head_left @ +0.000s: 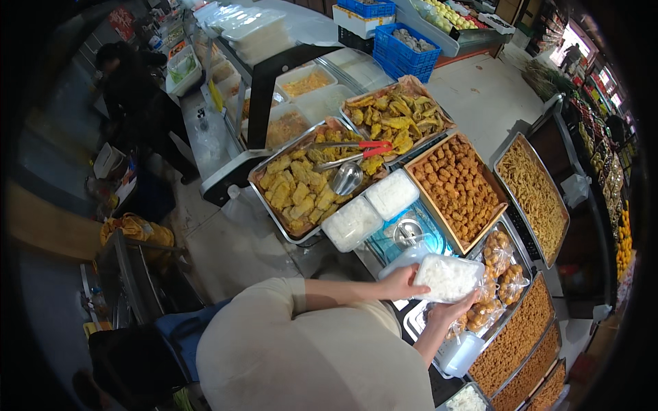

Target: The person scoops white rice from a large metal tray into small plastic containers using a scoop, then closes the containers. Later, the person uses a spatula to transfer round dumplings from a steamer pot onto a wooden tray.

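My left hand [403,284] grips the near left edge of a clear plastic box [450,277] filled with white food that looks like rice. Below its right end, my right hand [452,311] supports the same box. Two similar filled boxes stand side by side, a nearer one [352,224] and a farther one [393,194], against a tray of yellow fried pieces [298,195]. Beyond my left hand, a round metal bowl or scoop [408,232] rests on a blue surface. Clear plastic bags of round fried food [497,251] lie in a metal tray just past the held box.
Red-handled tongs [375,148] and a metal scoop [348,178] lie across the yellow food. A wooden tray of brown fried balls [455,185] stands ahead. Trays of crumbly fried food [514,329] line the right. At left, a person in dark clothes [139,97] stands behind the counter.
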### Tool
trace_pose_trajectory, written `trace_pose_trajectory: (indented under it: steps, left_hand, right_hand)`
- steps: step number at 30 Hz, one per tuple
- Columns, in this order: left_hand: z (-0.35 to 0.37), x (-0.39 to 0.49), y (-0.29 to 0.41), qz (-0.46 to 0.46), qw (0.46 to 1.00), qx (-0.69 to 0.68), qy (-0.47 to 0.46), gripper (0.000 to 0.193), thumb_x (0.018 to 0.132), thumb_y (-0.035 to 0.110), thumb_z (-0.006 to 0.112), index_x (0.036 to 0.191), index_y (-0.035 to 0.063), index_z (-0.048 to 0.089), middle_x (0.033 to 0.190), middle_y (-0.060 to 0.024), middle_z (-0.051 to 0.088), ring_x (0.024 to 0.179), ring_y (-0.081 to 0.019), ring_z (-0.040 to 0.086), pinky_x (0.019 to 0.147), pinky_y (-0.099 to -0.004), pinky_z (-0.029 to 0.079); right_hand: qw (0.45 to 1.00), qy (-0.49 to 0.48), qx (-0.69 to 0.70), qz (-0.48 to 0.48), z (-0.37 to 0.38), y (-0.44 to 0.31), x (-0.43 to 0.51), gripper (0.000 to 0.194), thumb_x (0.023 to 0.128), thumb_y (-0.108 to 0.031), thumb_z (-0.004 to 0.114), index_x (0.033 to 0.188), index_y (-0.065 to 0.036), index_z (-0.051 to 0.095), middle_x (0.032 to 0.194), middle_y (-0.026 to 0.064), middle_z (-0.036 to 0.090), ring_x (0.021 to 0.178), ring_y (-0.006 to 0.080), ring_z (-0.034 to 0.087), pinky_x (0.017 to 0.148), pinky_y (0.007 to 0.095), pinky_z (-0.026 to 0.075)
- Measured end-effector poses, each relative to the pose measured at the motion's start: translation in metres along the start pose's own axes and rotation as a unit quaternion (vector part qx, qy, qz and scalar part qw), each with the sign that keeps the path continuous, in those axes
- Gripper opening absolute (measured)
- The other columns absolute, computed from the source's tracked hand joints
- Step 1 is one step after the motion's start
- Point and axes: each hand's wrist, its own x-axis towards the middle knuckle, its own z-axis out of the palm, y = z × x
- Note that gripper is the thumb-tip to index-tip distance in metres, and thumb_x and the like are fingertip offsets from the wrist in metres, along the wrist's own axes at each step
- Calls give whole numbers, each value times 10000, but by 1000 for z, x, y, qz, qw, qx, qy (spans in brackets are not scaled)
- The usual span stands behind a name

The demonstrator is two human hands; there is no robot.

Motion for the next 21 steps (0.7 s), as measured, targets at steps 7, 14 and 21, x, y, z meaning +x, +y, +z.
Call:
trace_pose_trajectory:
  steps: [7, 14, 21]
  left_hand:
    - [-72, -8, 37, -17, 983, 152, -100, 520, 819, 303, 753, 1150, -47, 558, 957, -131, 683, 824, -142, 662, 701, -282, 523]
    - [-82, -37, 6, -83, 991, 98, 39, 427, 954, 348, 577, 1147, -33, 563, 949, -72, 659, 823, -117, 620, 703, -275, 514]
    - [-124, -1, -16, -97, 940, -206, 252, 574, 970, 458, 496, 1239, -49, 491, 1093, -139, 632, 935, -222, 659, 726, -340, 580]
  right_hand:
    - [963, -120, -240, 7, -20, 13, 12, 728, 1006, -474, 397, 1421, 111, 278, 1517, 206, 273, 1400, 242, 270, 1163, 346, 148]
    - [944, -132, -266, 146, -7, 34, 1, 773, 956, -542, 459, 1404, 74, 328, 1388, 189, 445, 1281, 268, 429, 1094, 372, 289]
    - [918, -148, -366, 32, -7, 28, 0, 623, 969, -434, 506, 1451, -68, 355, 1192, 120, 580, 1018, 186, 576, 863, 326, 469]
